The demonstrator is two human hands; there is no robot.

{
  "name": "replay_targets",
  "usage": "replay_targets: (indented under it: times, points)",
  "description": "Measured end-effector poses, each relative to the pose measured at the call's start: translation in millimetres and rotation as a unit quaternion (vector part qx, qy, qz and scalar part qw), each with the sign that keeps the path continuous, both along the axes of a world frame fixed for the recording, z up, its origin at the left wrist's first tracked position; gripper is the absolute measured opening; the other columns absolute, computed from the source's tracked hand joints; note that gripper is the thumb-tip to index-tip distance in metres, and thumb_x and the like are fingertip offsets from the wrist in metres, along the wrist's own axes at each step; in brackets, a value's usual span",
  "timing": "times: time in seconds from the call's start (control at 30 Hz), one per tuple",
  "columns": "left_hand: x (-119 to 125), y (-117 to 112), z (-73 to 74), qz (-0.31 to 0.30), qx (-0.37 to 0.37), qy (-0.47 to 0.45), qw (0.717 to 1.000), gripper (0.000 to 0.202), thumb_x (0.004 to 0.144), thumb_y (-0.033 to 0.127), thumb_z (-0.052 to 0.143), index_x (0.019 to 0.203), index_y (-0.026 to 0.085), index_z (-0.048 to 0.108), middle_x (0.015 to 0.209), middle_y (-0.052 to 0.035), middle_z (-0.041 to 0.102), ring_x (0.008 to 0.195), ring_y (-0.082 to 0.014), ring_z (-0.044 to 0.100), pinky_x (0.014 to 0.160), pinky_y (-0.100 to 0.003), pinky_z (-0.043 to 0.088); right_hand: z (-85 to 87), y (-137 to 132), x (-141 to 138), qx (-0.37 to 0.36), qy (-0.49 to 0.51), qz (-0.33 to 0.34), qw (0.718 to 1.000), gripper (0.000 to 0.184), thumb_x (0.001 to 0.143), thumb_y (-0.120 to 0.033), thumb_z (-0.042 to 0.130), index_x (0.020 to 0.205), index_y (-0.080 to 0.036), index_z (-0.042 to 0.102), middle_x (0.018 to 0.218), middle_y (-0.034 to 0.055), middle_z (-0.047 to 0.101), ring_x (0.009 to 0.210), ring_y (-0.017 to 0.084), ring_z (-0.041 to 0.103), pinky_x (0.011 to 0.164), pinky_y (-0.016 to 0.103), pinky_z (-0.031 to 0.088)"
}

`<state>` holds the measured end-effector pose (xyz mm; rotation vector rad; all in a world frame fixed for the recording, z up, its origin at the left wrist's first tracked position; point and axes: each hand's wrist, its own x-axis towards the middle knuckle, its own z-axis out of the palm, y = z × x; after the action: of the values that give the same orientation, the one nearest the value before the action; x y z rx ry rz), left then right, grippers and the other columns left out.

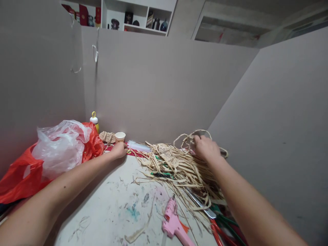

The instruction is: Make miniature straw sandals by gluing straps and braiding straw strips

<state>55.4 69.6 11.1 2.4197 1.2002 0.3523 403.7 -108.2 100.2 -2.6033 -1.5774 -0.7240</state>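
My right hand [207,147] is closed on a twisted straw rope [196,134], whose loops rise above the far right end of the straw. Beneath that hand spreads a heap of loose dry straw [187,167]. My left hand [119,150] rests at the table's far side, just in front of a small paper cup [120,136]; its fingers are mostly hidden, so their grip cannot be made out. A woven straw piece [107,137] lies left of the cup. Right of the left hand are translucent glue sticks [139,147].
A pink glue gun [171,220] lies at the front, beside scissors [202,203] with red handles. Red and white plastic bags [61,147] bulge at the left, near a yellow-and-white bottle [94,120]. Grey partitions [148,82] enclose the paint-stained white table [110,208].
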Motion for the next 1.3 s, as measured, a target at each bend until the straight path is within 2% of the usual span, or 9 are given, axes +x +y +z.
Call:
replay_targets:
  times: [0.13, 0.23, 0.57, 0.77, 0.87, 1.03, 1.13, 1.23, 1.3]
  points:
    - [17, -13, -3.7, -0.024, 0.031, -0.025, 0.999, 0.020, 0.082, 0.018, 0.056, 0.098, 0.016, 0.068, 0.097, -0.0062, 0.069, 0.090, -0.0191, 0.063, 0.079, -0.027, 0.046, -22.8, 6, 12, -0.064, 0.097, -0.018, 0.993, 0.037, 0.076, -0.024, 0.058, 0.111, -0.014, 0.061, 0.100, 0.0189, 0.066, 0.086, 0.028, 0.065, 0.071, 0.036, 0.047]
    - [28, -18, -6.9, -0.037, 0.047, -0.024, 0.998, 0.028, 0.075, 0.012, 0.057, 0.100, 0.021, 0.069, 0.100, -0.0059, 0.070, 0.091, -0.0200, 0.063, 0.077, -0.025, 0.045, -24.4, 8, 22, -0.054, 0.149, -0.010, 0.987, 0.044, 0.074, -0.024, 0.058, 0.117, -0.015, 0.059, 0.107, 0.0193, 0.065, 0.093, 0.030, 0.064, 0.076, 0.037, 0.047]
    - [45, -7, -8.5, -0.056, 0.063, 0.024, 0.996, 0.015, 0.071, 0.013, 0.056, 0.072, 0.018, 0.071, 0.080, -0.0093, 0.071, 0.080, -0.0222, 0.064, 0.071, -0.027, 0.044, 14.9, -6, 31, 0.125, 0.294, 0.073, 0.945, 0.057, 0.063, -0.020, 0.067, 0.118, -0.015, 0.058, 0.105, 0.0093, 0.070, 0.090, 0.021, 0.065, 0.081, 0.029, 0.049]
    - [48, -2, 2.4, -0.023, 0.062, -0.036, 0.997, 0.016, 0.074, 0.016, 0.056, 0.080, 0.014, 0.071, 0.086, -0.0148, 0.071, 0.087, -0.0259, 0.066, 0.078, -0.030, 0.045, 41.1, -6, 15, 0.310, 0.311, 0.139, 0.888, 0.044, 0.067, -0.032, 0.064, 0.105, -0.010, 0.063, 0.100, 0.0123, 0.069, 0.090, 0.023, 0.064, 0.083, 0.035, 0.049]
    - [53, -7, 19.5, -0.020, 0.063, -0.110, 0.992, 0.032, 0.078, 0.019, 0.055, 0.108, 0.013, 0.065, 0.105, -0.0154, 0.069, 0.101, -0.0250, 0.062, 0.087, -0.029, 0.044, 67.0, -3, 3, 0.382, 0.312, 0.183, 0.850, 0.044, 0.067, -0.039, 0.064, 0.101, -0.010, 0.064, 0.096, 0.0109, 0.069, 0.086, 0.022, 0.064, 0.081, 0.035, 0.050]
    - [72, -45, 68.2, -0.068, 0.052, -0.243, 0.966, 0.067, 0.086, 0.042, 0.051, 0.144, 0.016, 0.028, 0.135, -0.0154, 0.051, 0.110, -0.0203, 0.058, 0.088, -0.028, 0.046, 113.7, -6, -42, 0.424, 0.332, 0.272, 0.797, 0.041, 0.065, -0.041, 0.069, 0.098, -0.015, 0.066, 0.092, 0.0060, 0.069, 0.082, 0.020, 0.065, 0.077, 0.033, 0.051]
    - [83, -78, 104.3, -0.152, 0.020, -0.395, 0.906, 0.096, 0.074, 0.045, 0.067, 0.148, 0.019, 0.012, 0.150, -0.0188, 0.027, 0.130, -0.0294, 0.039, 0.100, -0.039, 0.039, 132.9, -19, -89, 0.416, 0.390, 0.363, 0.737, 0.039, 0.062, -0.040, 0.076, 0.094, -0.018, 0.067, 0.089, 0.0036, 0.069, 0.078, 0.018, 0.064, 0.074, 0.033, 0.051]
    - [89, -103, 135.4, -0.175, 0.078, -0.443, 0.876, 0.109, 0.061, 0.038, 0.079, 0.147, 0.016, 0.016, 0.153, -0.0195, 0.015, 0.141, -0.0352, 0.011, 0.111, -0.050, 0.020, 142.2, -40, -138, 0.317, 0.478, 0.410, 0.709, 0.037, 0.063, -0.039, 0.078, 0.092, -0.019, 0.067, 0.079, 0.0011, 0.067, 0.071, 0.015, 0.062, 0.070, 0.032, 0.051]
    - [89, -112, 147.5, -0.183, 0.064, -0.478, 0.856, 0.100, 0.053, 0.031, 0.084, 0.140, 0.016, 0.035, 0.151, -0.0163, 0.025, 0.141, -0.0357, 0.007, 0.113, -0.049, 0.016, 143.7, -54, -165, 0.249, 0.526, 0.435, 0.687, 0.034, 0.067, -0.042, 0.075, 0.091, -0.018, 0.067, 0.077, 0.0010, 0.067, 0.067, 0.013, 0.061, 0.066, 0.029, 0.050]
